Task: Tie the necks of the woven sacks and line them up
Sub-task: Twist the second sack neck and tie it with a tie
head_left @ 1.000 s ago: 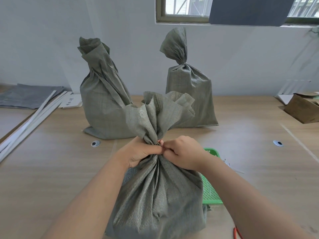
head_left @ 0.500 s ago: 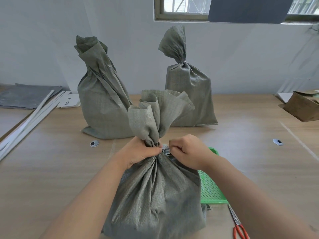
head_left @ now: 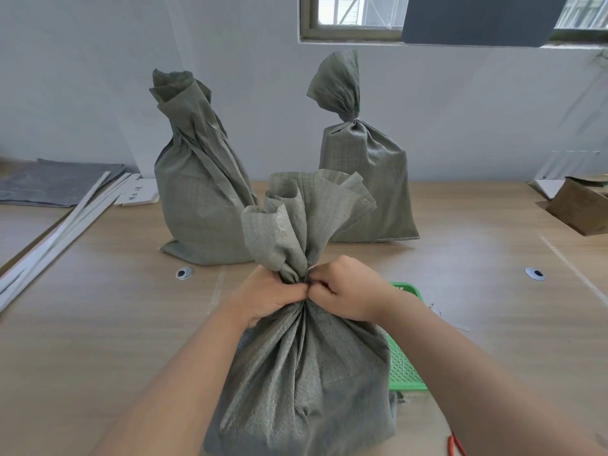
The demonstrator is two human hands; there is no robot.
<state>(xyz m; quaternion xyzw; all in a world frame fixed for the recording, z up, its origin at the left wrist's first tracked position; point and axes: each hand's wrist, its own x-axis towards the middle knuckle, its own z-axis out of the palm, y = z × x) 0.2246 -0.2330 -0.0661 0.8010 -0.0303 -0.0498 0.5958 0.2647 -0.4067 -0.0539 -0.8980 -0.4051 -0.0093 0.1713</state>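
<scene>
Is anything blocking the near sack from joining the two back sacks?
Nothing visible. Only tabletop lies between the near sack and the left back sack and right back sack; the green basket sits off to its right.

Left hand (head_left: 269, 296) and right hand (head_left: 348, 292) grip the gathered neck of the near sack (head_left: 302, 373), upright on the counter (head_left: 98, 324).

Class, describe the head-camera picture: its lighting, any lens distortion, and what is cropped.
Head view: soft daylight from the window, faint shadows beneath the far sacks; wide-angle stretch elongates the forearms; the near sack is sharp; red-handled scissors cropped at the bottom edge.
</scene>
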